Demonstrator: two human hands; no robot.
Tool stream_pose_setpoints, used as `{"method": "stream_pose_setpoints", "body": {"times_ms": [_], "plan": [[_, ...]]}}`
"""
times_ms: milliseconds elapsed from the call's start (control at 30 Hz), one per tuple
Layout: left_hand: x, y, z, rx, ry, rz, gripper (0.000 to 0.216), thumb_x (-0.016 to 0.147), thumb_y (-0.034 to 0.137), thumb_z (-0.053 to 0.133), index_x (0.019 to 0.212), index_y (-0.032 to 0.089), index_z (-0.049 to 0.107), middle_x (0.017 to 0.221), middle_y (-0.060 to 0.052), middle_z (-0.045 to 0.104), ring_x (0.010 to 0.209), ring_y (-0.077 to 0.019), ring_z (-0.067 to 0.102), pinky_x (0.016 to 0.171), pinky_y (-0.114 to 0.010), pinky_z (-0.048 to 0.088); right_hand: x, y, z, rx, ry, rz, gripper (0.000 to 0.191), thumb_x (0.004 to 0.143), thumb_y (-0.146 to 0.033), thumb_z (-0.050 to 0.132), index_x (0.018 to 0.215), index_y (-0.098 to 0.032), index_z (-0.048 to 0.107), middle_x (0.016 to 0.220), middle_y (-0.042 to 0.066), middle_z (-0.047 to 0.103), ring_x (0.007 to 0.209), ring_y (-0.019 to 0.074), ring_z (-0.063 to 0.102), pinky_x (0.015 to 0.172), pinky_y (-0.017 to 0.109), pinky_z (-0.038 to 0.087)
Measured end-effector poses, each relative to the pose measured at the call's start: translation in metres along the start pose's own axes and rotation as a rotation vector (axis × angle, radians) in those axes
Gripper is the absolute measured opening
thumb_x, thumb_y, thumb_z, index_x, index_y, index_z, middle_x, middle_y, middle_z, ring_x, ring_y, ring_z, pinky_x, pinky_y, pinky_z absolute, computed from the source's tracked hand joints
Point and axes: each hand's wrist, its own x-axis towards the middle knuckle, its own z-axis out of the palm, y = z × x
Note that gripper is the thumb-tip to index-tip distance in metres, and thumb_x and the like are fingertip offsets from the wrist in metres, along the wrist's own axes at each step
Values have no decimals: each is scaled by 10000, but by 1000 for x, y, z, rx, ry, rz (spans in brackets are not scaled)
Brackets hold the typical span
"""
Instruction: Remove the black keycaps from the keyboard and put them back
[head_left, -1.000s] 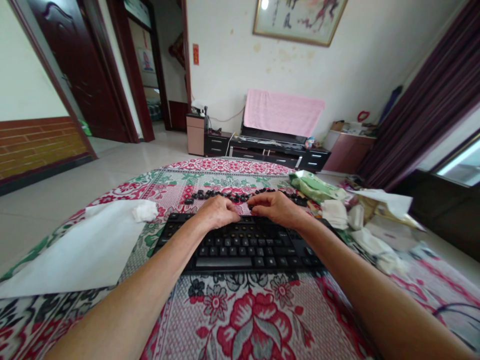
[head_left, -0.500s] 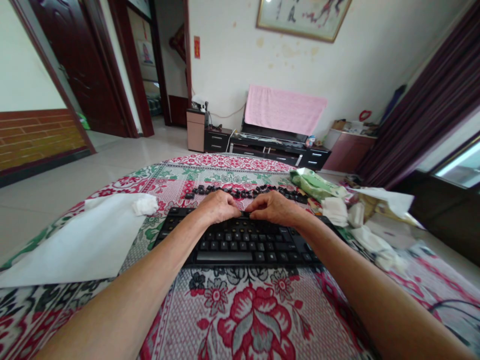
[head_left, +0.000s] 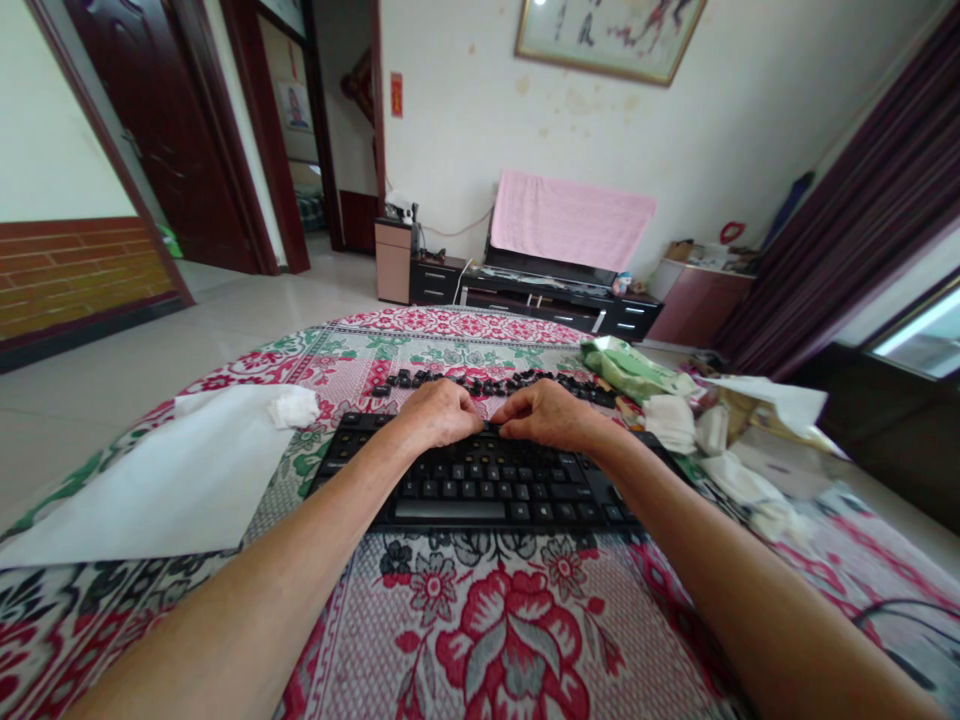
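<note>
A black keyboard [head_left: 450, 511] lies on the flowered tablecloth, with its lower rows of keys in place and bare key sockets showing farther up. My left hand [head_left: 442, 412] is over its upper middle, thumb and fingers pinched together. Facing it, my right hand [head_left: 544, 412] pinches at the same spot, its fingertips almost meeting those of the left. Between the fingertips is a small dark piece, too hidden to name for certain. Behind the hands, many loose black keycaps [head_left: 405, 379] lie in a strip along the keyboard's far side.
White paper [head_left: 165, 480] with a crumpled tissue [head_left: 294, 408] on it lies at left. A green packet [head_left: 634, 368], folded white tissues [head_left: 670, 422] and a crumpled cloth [head_left: 750, 490] crowd the right. A dark cable [head_left: 907, 610] curves at the lower right.
Both hands stay pinched at the same place on the keyboard. The view has shifted very slightly; nothing else has visibly moved.
</note>
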Motion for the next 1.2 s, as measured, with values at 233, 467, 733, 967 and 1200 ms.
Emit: {"method": "stream_pose_setpoints", "body": {"times_ms": [233,467,733,967,1200], "plan": [[3,1,7,-91,-52,54,293,539,478,493,687,266,632,639,23,604,589,-121,514,505,-205,339,0,1,-1,-25,-23,-5,214,592,-226,519,758,-169,641,633,-4,614,548,95,503,486,197,370],[6,3,11,-110,-49,-29,337,466,507,550,671,250,625,619,29,591,565,-108,505,463,-195,323,1,-1,-1,-23,-13,13,218,570,-244,541,741,-157,645,623,3,608,538,88,490,481,195,355],[7,4,13,-96,-26,-52,291,485,465,554,661,245,624,611,30,586,559,-108,495,475,-204,320,1,3,-7,-3,-114,-49,229,609,-234,486,762,-162,641,646,-9,604,570,88,490,512,196,352],[5,7,12,-71,-26,-41,287,499,442,549,668,221,617,632,18,590,576,-108,497,478,-198,312,3,4,-6,72,-128,-49,200,597,-196,483,726,-139,625,629,3,586,523,73,457,483,190,340],[4,1,7,-148,-122,87,300,555,437,503,731,218,609,677,16,599,610,-113,507,520,-196,336,-3,2,-2,6,-57,-89,254,594,-170,447,781,-153,618,649,-5,588,547,72,469,489,177,340]]}}
